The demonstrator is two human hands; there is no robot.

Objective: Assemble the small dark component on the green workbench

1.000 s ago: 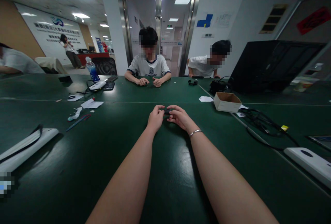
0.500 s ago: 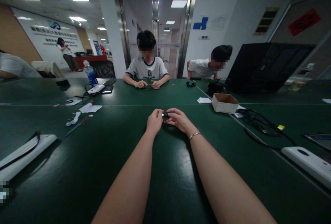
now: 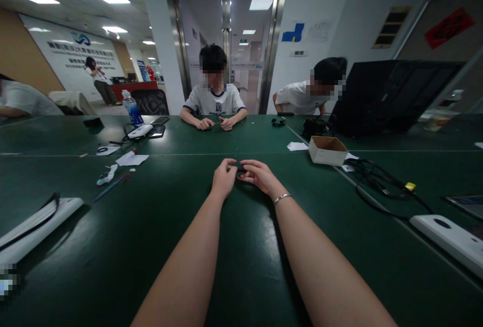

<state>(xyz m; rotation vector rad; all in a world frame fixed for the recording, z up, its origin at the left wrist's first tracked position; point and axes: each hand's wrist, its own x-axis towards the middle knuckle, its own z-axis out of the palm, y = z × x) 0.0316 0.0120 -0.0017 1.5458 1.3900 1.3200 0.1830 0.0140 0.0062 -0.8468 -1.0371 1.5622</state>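
Note:
Above the green table (image 3: 241,226), my two hands meet around a small black stick-shaped object (image 3: 240,169). Its exact kind is too small to make out. My right hand (image 3: 260,176), with a silver bracelet (image 3: 282,197) at the wrist, is closed in a pinch on the object's right end. On the other side my left hand (image 3: 224,178) has its thumb and fingers bent together at the left end. The fingers cover most of the object.
A small open cardboard box (image 3: 327,151) stands to the right, near tangled black cables (image 3: 377,178) and a white power strip (image 3: 449,241). Paper scraps (image 3: 131,159) and a tweezer-like tool (image 3: 112,187) lie left. A person (image 3: 214,98) sits opposite.
The silver bit that showed between my fingers is no longer visible. My left fingers have spread slightly upward; both hands stay in nearly the same place.

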